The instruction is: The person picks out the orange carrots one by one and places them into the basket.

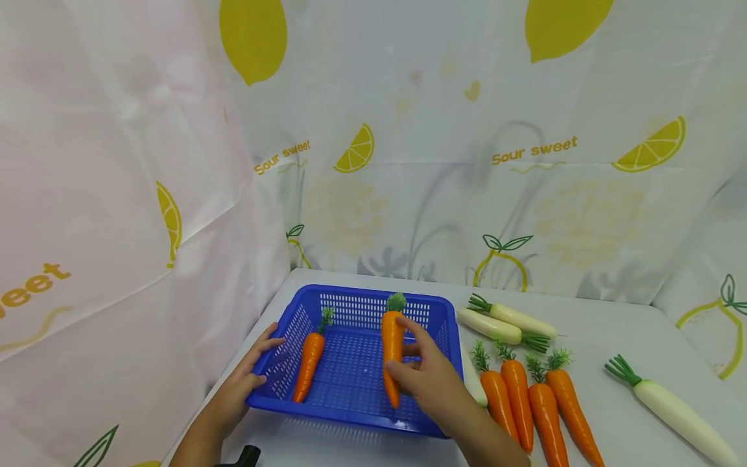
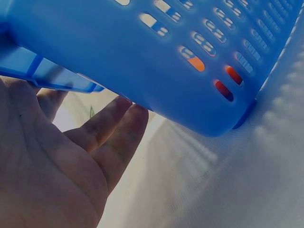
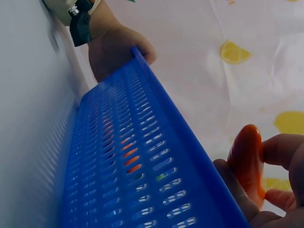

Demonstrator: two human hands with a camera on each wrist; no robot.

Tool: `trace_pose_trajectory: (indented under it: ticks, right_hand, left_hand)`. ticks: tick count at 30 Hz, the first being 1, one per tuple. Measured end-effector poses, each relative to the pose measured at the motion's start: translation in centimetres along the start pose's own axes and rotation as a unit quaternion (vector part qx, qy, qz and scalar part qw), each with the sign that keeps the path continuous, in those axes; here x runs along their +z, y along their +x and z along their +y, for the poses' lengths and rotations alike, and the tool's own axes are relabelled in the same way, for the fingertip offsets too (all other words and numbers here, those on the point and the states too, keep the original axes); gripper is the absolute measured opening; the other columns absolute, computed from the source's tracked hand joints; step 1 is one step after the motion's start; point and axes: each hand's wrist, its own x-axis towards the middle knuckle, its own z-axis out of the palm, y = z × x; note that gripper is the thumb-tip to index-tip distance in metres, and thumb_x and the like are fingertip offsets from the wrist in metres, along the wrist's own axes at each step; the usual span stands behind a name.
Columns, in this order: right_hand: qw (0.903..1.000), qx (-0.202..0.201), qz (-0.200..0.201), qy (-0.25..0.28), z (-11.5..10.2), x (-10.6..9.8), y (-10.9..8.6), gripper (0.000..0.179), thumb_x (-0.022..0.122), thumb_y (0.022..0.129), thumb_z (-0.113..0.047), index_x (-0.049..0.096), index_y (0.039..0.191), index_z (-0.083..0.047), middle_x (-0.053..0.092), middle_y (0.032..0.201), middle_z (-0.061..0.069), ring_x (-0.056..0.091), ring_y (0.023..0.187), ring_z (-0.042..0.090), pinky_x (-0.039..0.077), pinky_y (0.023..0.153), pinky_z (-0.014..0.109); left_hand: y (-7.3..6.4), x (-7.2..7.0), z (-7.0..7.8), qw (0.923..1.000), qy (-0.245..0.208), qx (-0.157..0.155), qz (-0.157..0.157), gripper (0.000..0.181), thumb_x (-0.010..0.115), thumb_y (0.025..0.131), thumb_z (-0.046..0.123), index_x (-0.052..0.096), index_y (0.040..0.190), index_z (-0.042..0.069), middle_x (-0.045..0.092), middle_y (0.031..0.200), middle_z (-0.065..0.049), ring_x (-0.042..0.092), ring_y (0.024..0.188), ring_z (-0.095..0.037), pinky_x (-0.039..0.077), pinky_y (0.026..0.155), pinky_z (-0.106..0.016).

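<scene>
In the head view my right hand [image 1: 428, 373] pinches an orange carrot [image 1: 392, 337] with a green leafy top between thumb and fingers. The carrot is over the right side of a blue plastic basket [image 1: 327, 410], its leafy end pointing away. The right wrist view shows the held carrot [image 3: 248, 159] just above the basket's rim [image 3: 190, 142]. My left hand [image 1: 236, 389] holds the basket's left rim, fingers over the edge; in the left wrist view two fingers [image 2: 126, 137] touch the outer wall. Another carrot [image 1: 309, 366] lies inside the basket at the left.
Right of the basket, several carrots [image 1: 543, 415] lie side by side on the white table [image 1: 589, 337]. White radishes [image 1: 508, 324] lie behind them, one radish [image 1: 475, 376] sits against the basket, and another radish [image 1: 677, 412] is far right. A lemon-print curtain [image 1: 408, 214] stands behind.
</scene>
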Motion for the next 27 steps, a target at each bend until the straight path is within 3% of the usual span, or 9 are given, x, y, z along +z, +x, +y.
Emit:
trace_pose_trajectory:
  ticks: [13,27]
  right_hand:
    - [0.9997,0.01,-0.016,-0.018,-0.6,1.2,1.8,0.074,0.073,0.097,-0.026,0.035,0.16,-0.039,0.052,0.137,0.021,0.071,0.103,0.026,0.064,0.081,0.041]
    - [0.9994,0.024,-0.022,-0.008,-1.4,2.4,3.1,0.079,0.077,0.093,-0.021,0.037,0.159,-0.036,0.053,0.137,0.022,0.072,0.096,0.027,0.064,0.078,0.04]
  left_hand:
    - [0.0,0.2,0.0,1.0,0.004,-0.006,0.002,0.075,0.048,0.08,-0.001,0.044,0.155,0.01,0.0,0.178,-0.003,-0.011,0.158,-0.053,0.011,0.109,-0.084]
    - [0.0,0.2,0.3,1.0,0.004,-0.006,0.001,0.075,0.048,0.081,-0.002,0.043,0.155,0.01,0.0,0.178,-0.003,-0.01,0.158,-0.055,0.014,0.109,-0.084]
